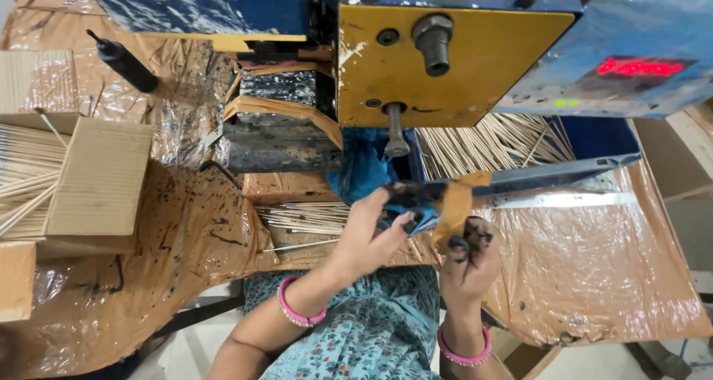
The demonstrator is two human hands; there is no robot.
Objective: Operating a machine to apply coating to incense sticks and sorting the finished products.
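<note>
My left hand (369,228), fingertips blackened, reaches toward the end of a dark metal rail (549,176) wrapped in brown tape (454,205), touching it near a blue cloth (362,171). Just below that taped end, my right hand (469,257), also stained black, has its fingers curled; whether it grips anything I cannot tell. A pile of thin bamboo sticks (306,217) lies left of my left hand. More sticks (490,142) fill a blue tray (605,136) behind the rail.
A yellow and blue machine (475,61) with bolts and a red display (640,67) stands ahead. A cardboard box (96,176) with sticks sits left. A black handle (122,62) lies on the brown plastic sheeting (594,269) that covers the table.
</note>
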